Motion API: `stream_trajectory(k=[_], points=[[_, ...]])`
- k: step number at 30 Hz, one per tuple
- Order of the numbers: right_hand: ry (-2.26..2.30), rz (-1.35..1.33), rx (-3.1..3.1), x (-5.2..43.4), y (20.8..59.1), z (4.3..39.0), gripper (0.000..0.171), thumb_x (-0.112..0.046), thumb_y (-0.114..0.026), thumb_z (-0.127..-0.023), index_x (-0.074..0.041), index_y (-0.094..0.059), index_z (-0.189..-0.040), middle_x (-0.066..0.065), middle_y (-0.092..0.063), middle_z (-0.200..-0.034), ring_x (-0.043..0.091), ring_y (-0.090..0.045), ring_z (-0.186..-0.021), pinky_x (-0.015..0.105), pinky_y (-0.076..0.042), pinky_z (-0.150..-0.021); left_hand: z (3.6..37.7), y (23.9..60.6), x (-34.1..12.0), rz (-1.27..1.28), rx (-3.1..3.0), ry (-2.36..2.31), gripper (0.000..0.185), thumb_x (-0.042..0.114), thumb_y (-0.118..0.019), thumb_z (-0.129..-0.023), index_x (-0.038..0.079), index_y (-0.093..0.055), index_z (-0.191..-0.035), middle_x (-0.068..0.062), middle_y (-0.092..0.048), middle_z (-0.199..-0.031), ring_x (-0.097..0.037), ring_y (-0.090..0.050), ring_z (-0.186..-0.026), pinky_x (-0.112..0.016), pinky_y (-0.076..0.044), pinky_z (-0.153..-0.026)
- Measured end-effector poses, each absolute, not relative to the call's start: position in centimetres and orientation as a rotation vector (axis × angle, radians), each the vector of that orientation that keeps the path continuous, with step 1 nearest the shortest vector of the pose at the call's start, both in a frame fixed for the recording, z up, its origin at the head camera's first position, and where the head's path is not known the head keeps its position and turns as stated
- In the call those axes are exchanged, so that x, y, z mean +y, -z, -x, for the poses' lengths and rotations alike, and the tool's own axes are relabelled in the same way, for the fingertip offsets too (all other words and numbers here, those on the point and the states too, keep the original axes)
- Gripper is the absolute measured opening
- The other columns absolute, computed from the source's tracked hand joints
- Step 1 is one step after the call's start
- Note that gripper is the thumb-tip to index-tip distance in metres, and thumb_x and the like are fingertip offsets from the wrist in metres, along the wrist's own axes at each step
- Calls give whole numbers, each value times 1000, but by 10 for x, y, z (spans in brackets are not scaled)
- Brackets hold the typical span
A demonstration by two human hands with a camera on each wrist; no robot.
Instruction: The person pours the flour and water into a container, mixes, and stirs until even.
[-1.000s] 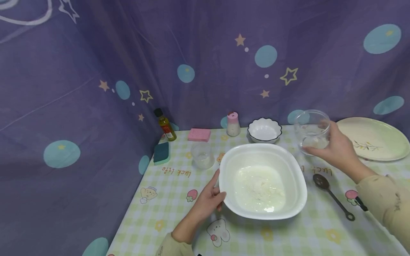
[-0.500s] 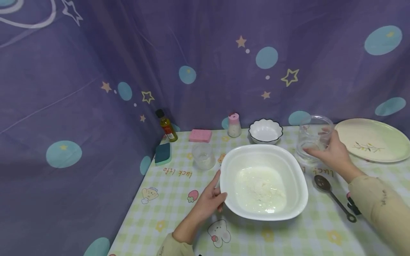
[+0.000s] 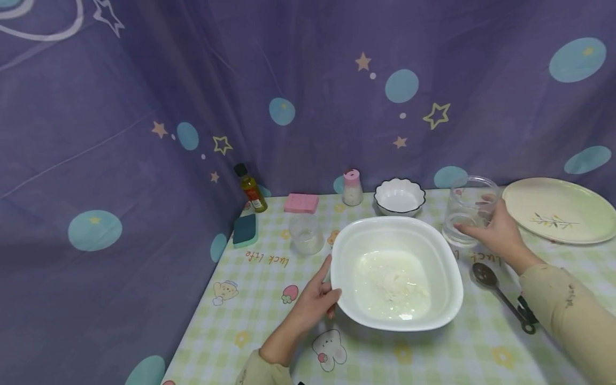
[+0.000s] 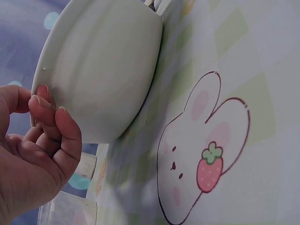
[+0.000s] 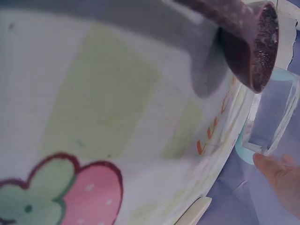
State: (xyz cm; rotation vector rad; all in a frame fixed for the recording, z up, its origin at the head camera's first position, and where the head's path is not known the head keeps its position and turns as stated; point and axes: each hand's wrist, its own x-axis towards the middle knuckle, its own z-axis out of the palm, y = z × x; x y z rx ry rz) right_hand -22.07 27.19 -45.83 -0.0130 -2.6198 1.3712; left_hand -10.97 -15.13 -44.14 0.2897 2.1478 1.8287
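Near the table's middle sits the big white bowl (image 3: 396, 272), milky liquid inside; your left hand (image 3: 313, 303) curls round its left rim. Right of it and farther back, your right hand (image 3: 495, 235) grips the clear glass bowl (image 3: 470, 209), standing on the cloth. A dark spoon (image 3: 500, 295) lies nearer, a small cup (image 3: 305, 233) to the left.

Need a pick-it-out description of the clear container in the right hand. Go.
Start at the big white basin mid-table; look just past its far right corner, before the cream plate. The glass bowl stands there on the tablecloth, with the right hand around its side. It is see-through, taller and wider than the small clear cup left of the basin.
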Motion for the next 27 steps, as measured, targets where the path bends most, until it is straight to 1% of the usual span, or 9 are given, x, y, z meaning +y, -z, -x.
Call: stream_trajectory(k=[6,8,12,16,19,23,27], points=[[-1399,-10,-2632,275,464,220,110,-35,-81,-79,5,-9,-151,41,-27,-143,60,-33,-125,69,-32,-98,109,442,-151,-294,2137,-1828,78,6,-55,-97,24,-10,-158,-20,-58,-73,-13,-48,-51,-23,-44,-51],[-1414,-12,-2646,276,467,219,109,-36,-79,-81,5,-7,-151,42,-22,-145,61,-32,-125,69,-32,-98,110,442,-151,-295,2134,-1829,78,6,-55,-97,23,-9,-158,-18,-58,-73,-14,-48,-51,-23,-44,-51],[-1452,-25,-2663,279,468,219,110,-37,-78,-82,4,-3,-152,41,-16,-148,63,-30,-126,70,-30,-98,110,442,-151,-293,2135,-1833,78,6,-54,-98,22,-8,-158,-8,-59,-71,-14,-49,-51,-23,-44,-51],[-1427,-57,-2696,281,466,219,111,-37,-77,-83,5,0,-152,42,-15,-147,64,-29,-125,71,-29,-98,109,442,-151,-283,2133,-1841,79,5,-55,-97,22,-9,-158,-7,-59,-71,-14,-49,-52,-23,-44,-51],[-1376,-68,-2741,284,464,218,114,-38,-76,-84,6,4,-152,44,-19,-144,64,-30,-123,72,-30,-97,108,441,-151,-272,2135,-1843,79,5,-56,-96,23,-10,-158,-8,-58,-71,-14,-48,-52,-23,-44,-51],[-1363,-71,-2793,287,461,213,118,-41,-75,-84,3,10,-152,43,-23,-142,64,-31,-122,71,-33,-96,109,441,-150,-278,2128,-1858,78,5,-55,-96,22,-10,-158,-7,-58,-71,-15,-48,-51,-23,-44,-51],[-1411,-72,-2824,290,457,205,120,-41,-74,-85,1,17,-151,43,-19,-145,63,-31,-124,68,-36,-97,109,442,-150,-291,2118,-1871,78,5,-54,-97,20,-8,-158,-8,-59,-71,-15,-48,-51,-23,-44,-50]])
